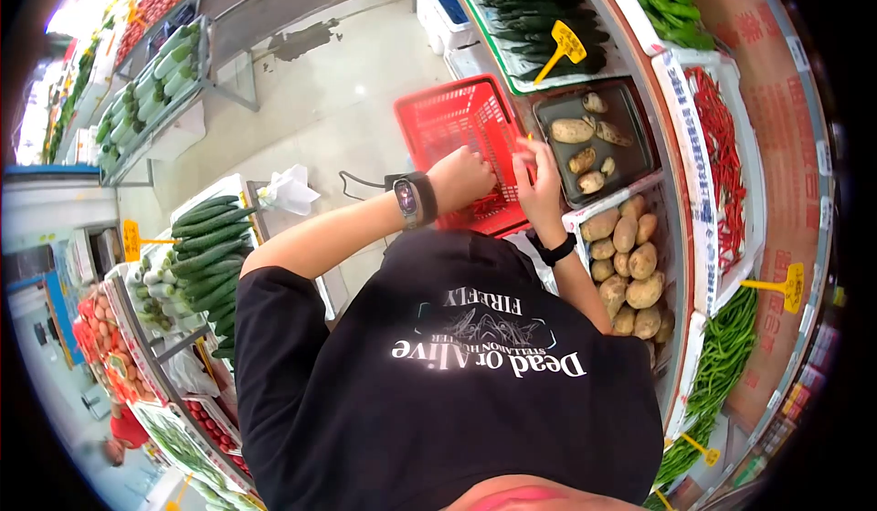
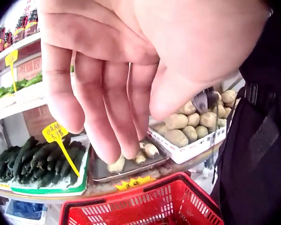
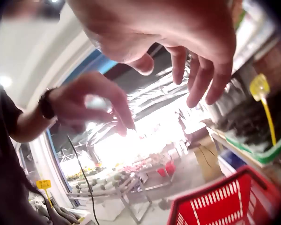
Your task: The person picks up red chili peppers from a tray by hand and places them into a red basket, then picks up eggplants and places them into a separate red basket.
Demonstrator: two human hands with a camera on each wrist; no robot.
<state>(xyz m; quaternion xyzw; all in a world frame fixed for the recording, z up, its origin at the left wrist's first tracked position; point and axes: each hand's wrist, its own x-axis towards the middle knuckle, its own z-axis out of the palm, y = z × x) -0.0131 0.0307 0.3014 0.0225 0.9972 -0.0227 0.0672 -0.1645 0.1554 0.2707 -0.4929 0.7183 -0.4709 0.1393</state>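
Basket (image 1: 445, 93) sits beneath my left hand (image 1: 461, 180) and right hand (image 1: 541, 189), fingers loose, empty; seemingly idle, any pickup needs closing fingers.

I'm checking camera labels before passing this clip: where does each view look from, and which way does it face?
Head: on the head, facing forward and down; shows the black T-shirt, left hand and right hand.
Left wrist: on that wrist, facing past palm and fingers to potatoes and red basket; dark clothing at right.
Right wrist: on that wrist, facing past its fingers to the bright aisle; left hand at left.
Shared: head and left wrist both show the potatoes; all three show the basket.
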